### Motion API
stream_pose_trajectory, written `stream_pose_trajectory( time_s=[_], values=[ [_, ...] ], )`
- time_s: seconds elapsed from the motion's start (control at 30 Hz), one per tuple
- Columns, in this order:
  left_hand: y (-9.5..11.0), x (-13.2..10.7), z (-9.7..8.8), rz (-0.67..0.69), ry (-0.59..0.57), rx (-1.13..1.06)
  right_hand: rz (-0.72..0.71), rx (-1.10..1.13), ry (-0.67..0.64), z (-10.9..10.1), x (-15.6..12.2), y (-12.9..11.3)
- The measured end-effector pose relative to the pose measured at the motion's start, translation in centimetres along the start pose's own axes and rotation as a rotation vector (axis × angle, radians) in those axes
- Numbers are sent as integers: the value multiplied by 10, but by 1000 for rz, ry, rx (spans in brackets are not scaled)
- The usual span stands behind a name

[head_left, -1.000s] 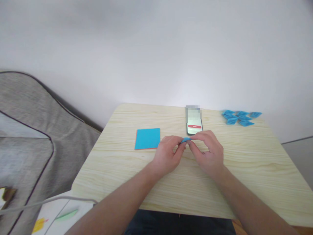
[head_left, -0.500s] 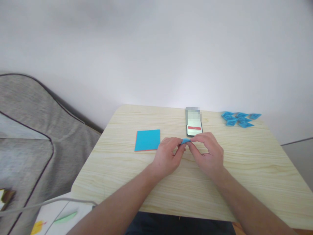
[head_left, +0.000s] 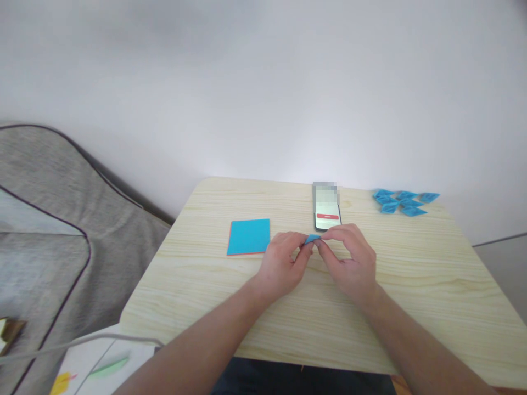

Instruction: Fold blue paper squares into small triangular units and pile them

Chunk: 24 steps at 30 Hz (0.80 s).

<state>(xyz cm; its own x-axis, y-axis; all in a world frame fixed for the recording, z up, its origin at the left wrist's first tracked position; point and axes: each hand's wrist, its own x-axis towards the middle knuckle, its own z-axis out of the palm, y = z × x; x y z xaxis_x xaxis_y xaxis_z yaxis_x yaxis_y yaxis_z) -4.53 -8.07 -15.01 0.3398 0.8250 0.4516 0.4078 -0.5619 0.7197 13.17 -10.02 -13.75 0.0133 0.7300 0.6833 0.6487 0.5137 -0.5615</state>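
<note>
A small folded piece of blue paper (head_left: 312, 238) is pinched between both hands over the middle of the table. My left hand (head_left: 284, 260) grips its left end with thumb and forefinger. On the other end, the thumb and forefinger of my right hand (head_left: 349, 260) are closed. Fingertips hide part of the paper's edges. Beside my left hand lies a stack of square origami paper (head_left: 249, 237), blue on top with a red edge showing. Several folded blue paper pieces (head_left: 401, 202) sit in a group at the back right.
A phone (head_left: 327, 206) with a lit screen lies just beyond my hands. The pale wood table (head_left: 197, 296) meets a white wall (head_left: 263, 99) at the back. To the left are a grey fabric seat (head_left: 107, 236) and a cable (head_left: 102, 336) by the table's corner.
Both hands keep the same pinch on the folded paper with hardly any movement. The whole view has shifted very slightly.
</note>
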Motion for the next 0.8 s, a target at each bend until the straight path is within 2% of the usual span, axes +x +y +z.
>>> stream_pose_trajectory(
  time_s=[0.8],
  values=[
    [-3, -2, -1, 39, 8, 32, 58, 93, -47, -4, 3, -5]
  ],
)
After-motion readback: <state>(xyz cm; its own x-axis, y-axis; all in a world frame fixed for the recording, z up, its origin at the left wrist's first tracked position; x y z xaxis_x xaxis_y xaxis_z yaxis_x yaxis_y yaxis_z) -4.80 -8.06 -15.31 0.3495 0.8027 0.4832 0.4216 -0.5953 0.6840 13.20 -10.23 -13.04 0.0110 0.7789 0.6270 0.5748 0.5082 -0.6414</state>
